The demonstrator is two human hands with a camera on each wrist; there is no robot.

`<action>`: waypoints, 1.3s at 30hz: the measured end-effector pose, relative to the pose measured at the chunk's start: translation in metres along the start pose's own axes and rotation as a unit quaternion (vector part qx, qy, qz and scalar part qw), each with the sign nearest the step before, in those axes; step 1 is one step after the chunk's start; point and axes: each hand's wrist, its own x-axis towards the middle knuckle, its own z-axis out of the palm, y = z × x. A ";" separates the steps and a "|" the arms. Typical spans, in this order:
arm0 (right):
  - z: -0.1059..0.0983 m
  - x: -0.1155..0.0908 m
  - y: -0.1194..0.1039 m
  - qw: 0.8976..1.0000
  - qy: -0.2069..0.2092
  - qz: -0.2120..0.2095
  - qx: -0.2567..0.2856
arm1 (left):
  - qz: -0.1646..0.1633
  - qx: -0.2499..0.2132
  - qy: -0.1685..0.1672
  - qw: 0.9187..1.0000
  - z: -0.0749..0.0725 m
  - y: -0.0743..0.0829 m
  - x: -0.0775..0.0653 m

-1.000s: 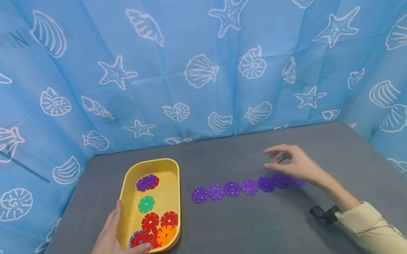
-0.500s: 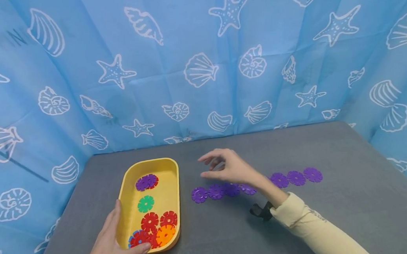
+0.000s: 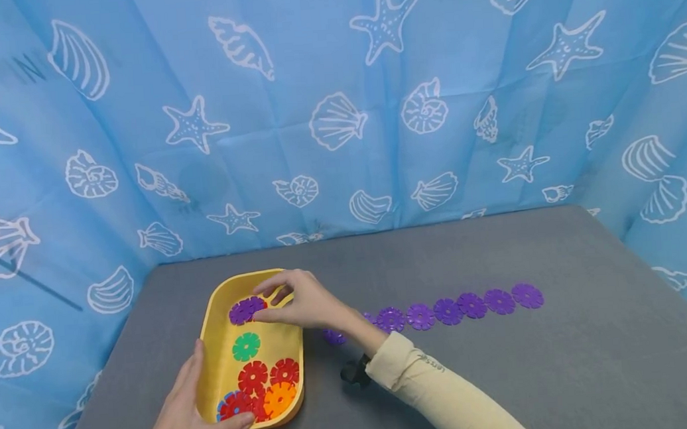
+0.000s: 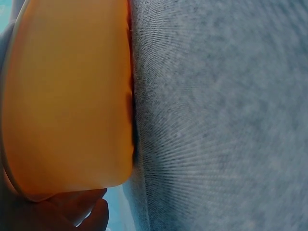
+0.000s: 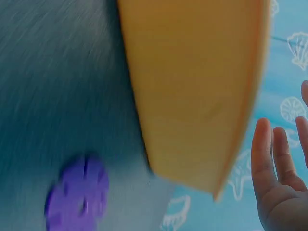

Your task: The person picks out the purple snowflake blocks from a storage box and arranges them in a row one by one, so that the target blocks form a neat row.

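Note:
A yellow plastic tray (image 3: 277,344) sits at the left of the table. My left hand (image 3: 180,412) grips its near left side, thumb over the near rim and fingers along the outer wall. Over the tray's right rim reaches my right hand (image 3: 304,303), thumb and fingers parted in a loose curve. Its fingertips are beside overlapping purple notched discs (image 3: 245,310), with a bit of red showing beneath; whether they touch is unclear. Also in the tray are a green disc (image 3: 246,347), several red discs (image 3: 253,377), an orange disc (image 3: 280,399) and some blue partly covered.
A row of purple discs (image 3: 420,317) runs rightward across the grey table (image 3: 451,380); my right forearm hides part of its left end. A black strap (image 3: 354,372) hangs at the right wrist. A blue shell-patterned curtain (image 3: 340,161) stands behind the table.
My right hand has swept left from the right part of the purple row to the tray, uncovering the row's right end. My left hand has stayed on the tray.

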 end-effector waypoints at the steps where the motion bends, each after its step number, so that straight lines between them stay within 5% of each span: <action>1: 0.006 0.003 0.000 1.000 0.000 -0.002 0.005 | 0.004 0.001 0.000 1.000 0.000 -0.001 0.000; 8: 0.037 0.017 -0.002 1.000 -0.008 -0.005 0.016 | 0.032 0.004 0.011 0.999 0.000 -0.004 0.000; 17: 0.071 0.030 0.004 0.998 0.005 0.017 -0.057 | 0.045 0.008 0.019 0.999 0.000 -0.006 -0.001; 23: 0.082 0.030 0.006 0.984 0.028 0.076 -0.158 | 0.055 -0.001 0.025 0.998 0.001 -0.005 -0.001; 30: 0.086 0.026 0.003 0.960 -0.014 0.192 -0.204 | 0.036 -0.004 0.013 0.999 -0.001 -0.002 -0.001; 39: 0.089 0.023 0.003 0.955 -0.013 0.195 -0.224 | 0.021 -0.002 0.005 1.000 -0.001 -0.002 -0.001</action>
